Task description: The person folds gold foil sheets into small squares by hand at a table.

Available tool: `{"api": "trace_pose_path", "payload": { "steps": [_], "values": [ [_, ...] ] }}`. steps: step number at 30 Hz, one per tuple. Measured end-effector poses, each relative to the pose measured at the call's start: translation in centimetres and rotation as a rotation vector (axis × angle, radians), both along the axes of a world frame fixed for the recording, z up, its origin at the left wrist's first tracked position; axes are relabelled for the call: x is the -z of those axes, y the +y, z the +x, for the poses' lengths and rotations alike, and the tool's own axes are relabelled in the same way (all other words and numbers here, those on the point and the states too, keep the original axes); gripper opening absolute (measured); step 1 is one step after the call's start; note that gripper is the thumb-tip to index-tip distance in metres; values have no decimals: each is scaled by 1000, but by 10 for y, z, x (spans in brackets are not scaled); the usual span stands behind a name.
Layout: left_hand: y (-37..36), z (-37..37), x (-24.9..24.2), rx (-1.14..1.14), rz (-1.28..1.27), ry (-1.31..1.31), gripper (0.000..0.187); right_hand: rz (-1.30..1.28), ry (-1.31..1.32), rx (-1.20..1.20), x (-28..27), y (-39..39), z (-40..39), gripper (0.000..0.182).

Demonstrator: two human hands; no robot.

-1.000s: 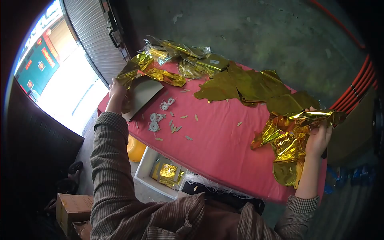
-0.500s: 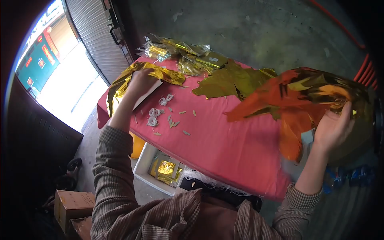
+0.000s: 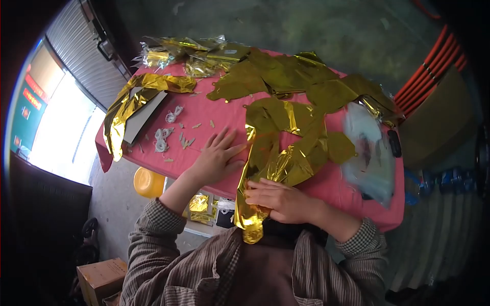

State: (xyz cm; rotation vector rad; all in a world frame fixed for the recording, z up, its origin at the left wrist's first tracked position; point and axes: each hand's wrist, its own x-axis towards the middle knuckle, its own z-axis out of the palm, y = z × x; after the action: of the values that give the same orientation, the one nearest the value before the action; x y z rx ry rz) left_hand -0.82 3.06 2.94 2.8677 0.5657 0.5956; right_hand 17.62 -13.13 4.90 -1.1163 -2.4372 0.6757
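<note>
A flat gold foil balloon (image 3: pixel 293 148) lies spread over the pink-covered table (image 3: pixel 326 199) in front of me, its lower end hanging over the near edge. My right hand (image 3: pixel 283 201) rests on its lower part, fingers stretched out flat. Just left of the foil, my left hand (image 3: pixel 218 157) is on the cloth with fingers spread, its fingertips close to the foil's edge; it holds nothing. Farther back lie more flat gold foil pieces (image 3: pixel 270 76). At the left, another gold foil piece (image 3: pixel 122 112) drapes over a grey-white flat board (image 3: pixel 145 120).
White string coils (image 3: pixel 162 139) and small pale clips (image 3: pixel 188 143) lie on the cloth at left. Clear plastic bags (image 3: pixel 368 158) and a black object (image 3: pixel 394 143) are at right. Wrapped foil packets (image 3: pixel 201 56) sit at the back. Below stands a yellow bucket (image 3: pixel 148 182).
My left hand came from the left-hand foil to the table's middle. My right hand swung in from the right, and the foil it held now lies flat. The view shifted rightward.
</note>
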Motion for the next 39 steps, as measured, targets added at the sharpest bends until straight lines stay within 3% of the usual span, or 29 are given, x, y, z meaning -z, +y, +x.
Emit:
{"api": "trace_pose_path", "payload": {
  "steps": [3, 7, 9, 10, 12, 15, 16, 17, 19, 20, 24, 26, 27, 29, 33, 37, 39],
  "values": [
    [-3, -17, -1, -46, -22, 23, 40, -235, 38, 26, -15, -9, 23, 53],
    [2, -20, -5, -77, -170, 50, 41, -441, 115, -39, -37, -4, 57, 53],
    [-1, 6, -16, -13, -298, -118, 39, -527, 368, 511, -45, 5, 63, 47],
    [-2, 14, -14, 19, -301, -131, 41, -521, 367, 513, -40, 10, 66, 47],
    [-11, 28, -14, 61, -257, -94, 43, 86, -140, 628, -19, 22, 74, 46],
    [-10, 27, -3, 111, -159, 32, 49, 294, -327, 764, -8, 26, 90, 46],
    [-5, 24, 1, 118, -132, 87, 49, 204, -328, 794, -6, 24, 95, 51],
    [2, 20, 3, 125, -105, 144, 49, 204, -328, 794, -1, 18, 94, 51],
    [24, 8, 0, 117, -103, 184, 49, -58, -566, 830, 5, 0, 80, 58],
    [33, 3, -2, 109, -102, 224, 48, -1, -614, 801, 10, -5, 71, 64],
    [46, -8, -18, 24, -152, 192, 45, -14, -606, 656, -26, -22, 37, 60],
    [44, -6, -5, 90, -219, 163, 45, -261, -426, 635, -43, -17, 32, 55],
    [40, -4, -1, 177, -289, 125, 45, -254, -422, 615, -40, -14, 34, 55],
    [26, -1, 3, 127, -218, 152, 49, 47, -272, 635, -27, -7, 43, 51],
    [31, 2, -2, 127, -155, 199, 51, 169, -267, 580, 2, 18, 44, 55],
    [61, 10, -15, 207, -253, 293, 47, 157, -287, 586, 30, 27, 44, 59],
    [82, 19, -24, 213, -269, 185, 42, 122, -289, 614, 41, 24, 42, 60]
  ]
}}
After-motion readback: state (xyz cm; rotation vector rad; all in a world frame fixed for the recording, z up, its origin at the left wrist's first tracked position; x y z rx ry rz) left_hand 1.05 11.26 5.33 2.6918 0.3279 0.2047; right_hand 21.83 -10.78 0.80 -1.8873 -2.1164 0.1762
